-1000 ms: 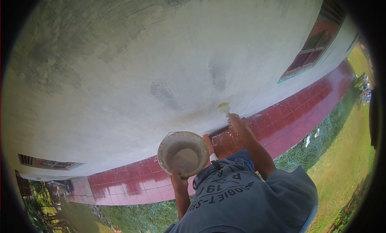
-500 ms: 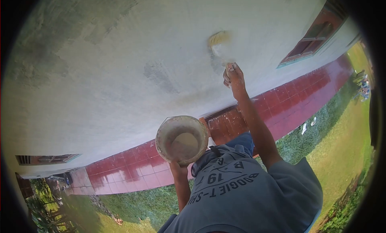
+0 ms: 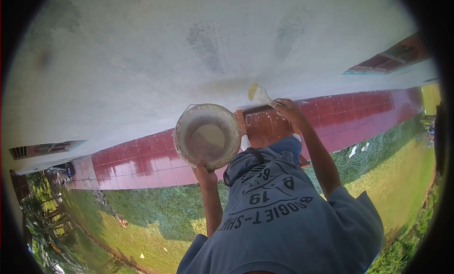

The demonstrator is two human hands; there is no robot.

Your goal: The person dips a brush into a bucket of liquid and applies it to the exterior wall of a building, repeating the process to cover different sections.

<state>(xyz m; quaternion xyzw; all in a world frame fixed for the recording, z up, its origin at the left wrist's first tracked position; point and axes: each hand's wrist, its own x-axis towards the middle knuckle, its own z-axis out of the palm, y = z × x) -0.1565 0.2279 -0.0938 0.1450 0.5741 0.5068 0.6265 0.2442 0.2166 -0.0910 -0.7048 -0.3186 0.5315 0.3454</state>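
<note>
Up at about one o'clock from the frame's centre, the right hand [image 3: 286, 108] has its fingers curled tight round the handle of a paintbrush [image 3: 259, 93], with no gap showing between them. The brush juts out toward ten o'clock from the knuckles, its yellowish bristles lying against the pale wall [image 3: 142, 61] just above the strip of red tiles [image 3: 340, 118]. Whether the bristles press hard or only graze the plaster cannot be told.

Lower, near six o'clock from the bucket [image 3: 207, 136], the left hand [image 3: 205, 173] grips the bucket's near rim from beneath; its fingers are closed on the edge, though most of them are hidden behind the rim. The bucket is tilted mouth-up toward the camera, showing a pale pool of paint inside. It sits at about eight o'clock from the brush, near it but apart.

A grey shirt [image 3: 279, 217] with dark lettering fills the five o'clock part of the view, with grass [image 3: 156, 212] beyond.
</note>
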